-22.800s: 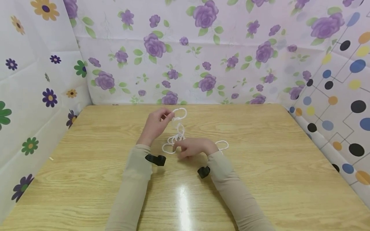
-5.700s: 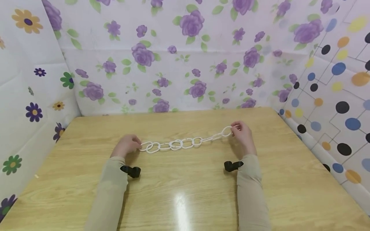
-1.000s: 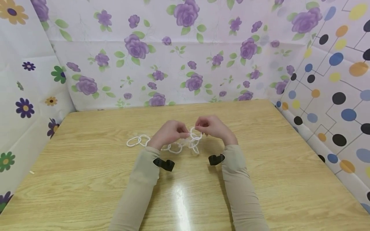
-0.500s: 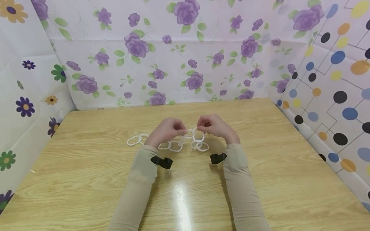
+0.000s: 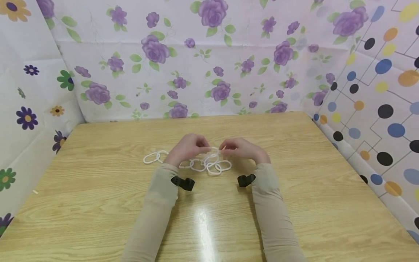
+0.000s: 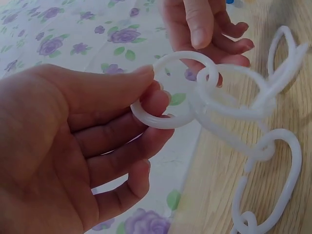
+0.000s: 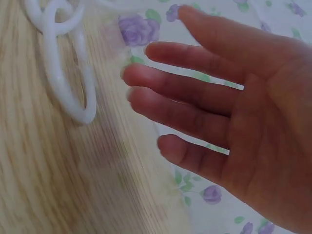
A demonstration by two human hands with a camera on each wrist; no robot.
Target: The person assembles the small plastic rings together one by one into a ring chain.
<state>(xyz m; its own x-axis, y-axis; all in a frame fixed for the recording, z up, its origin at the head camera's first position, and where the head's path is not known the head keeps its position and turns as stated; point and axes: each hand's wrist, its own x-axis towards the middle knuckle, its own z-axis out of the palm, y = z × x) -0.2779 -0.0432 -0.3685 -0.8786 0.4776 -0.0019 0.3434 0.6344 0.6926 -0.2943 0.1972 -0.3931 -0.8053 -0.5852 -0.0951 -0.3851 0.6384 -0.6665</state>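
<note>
A chain of white plastic links [image 5: 214, 174] lies partly bunched on the table between the two hands. My left hand [image 5: 188, 150] pinches one link [image 6: 185, 55] between thumb and fingers, raised off the wood, with further links hanging from it. My right hand [image 5: 243, 150] is just to the right of that link. In the right wrist view its fingers [image 7: 185, 114] are spread and loosely bent, with nothing between them. Links at the chain's other end [image 5: 150, 163] lie left of my left wrist, and the hand and forearm hide the stretch between.
The wooden table [image 5: 98, 203] reaches back to a wall of purple-flowered cloth [image 5: 196, 72]. A dotted cloth [image 5: 376, 109] stands on the right and another flowered cloth [image 5: 32, 91] on the left. A tiny white scrap [image 5: 35, 191] lies near the left edge.
Earlier both hands stretched the chain out across the table. In the last half second my right hand has let go of its link and lowered slightly; the loose links have dropped leftward.
</note>
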